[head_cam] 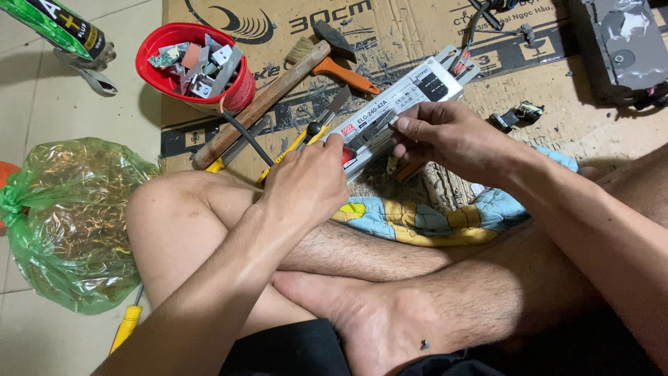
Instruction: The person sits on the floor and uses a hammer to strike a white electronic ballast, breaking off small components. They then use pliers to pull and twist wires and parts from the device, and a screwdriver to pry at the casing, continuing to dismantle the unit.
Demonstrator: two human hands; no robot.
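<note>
White power supply unit [400, 104], a long metal box with a printed label on top, sits tilted over the cardboard sheet [543, 104] just ahead of the crossed bare legs, and both hands are on it. Left hand [309, 182] is curled tight at the near end, fingers wrapped round something with a red bit showing at the box's corner; what exactly it grips I cannot tell, the knuckles hide it. Right hand [445, 139] comes in from the other side, thumb and fingertips pinched on the box's upper edge near the middle, the rest of the fingers bent under it, holding it firm. Just behind the left hand lie yellow-handled pliers [292, 147], and beyond them a wooden-handled hammer [268, 101] slants across the cardboard, with an orange-handled hatchet [344, 59] beside its head. A red plastic cup [191, 59] full of small metal scraps stands at the cardboard's left edge. On the tiled floor to the left, a green see-through bag [73, 223] stuffed with copper wire rests against the knee, a yellow screwdriver [126, 326] poking out below it. A patterned cloth [417, 219] lies under the shins
</note>
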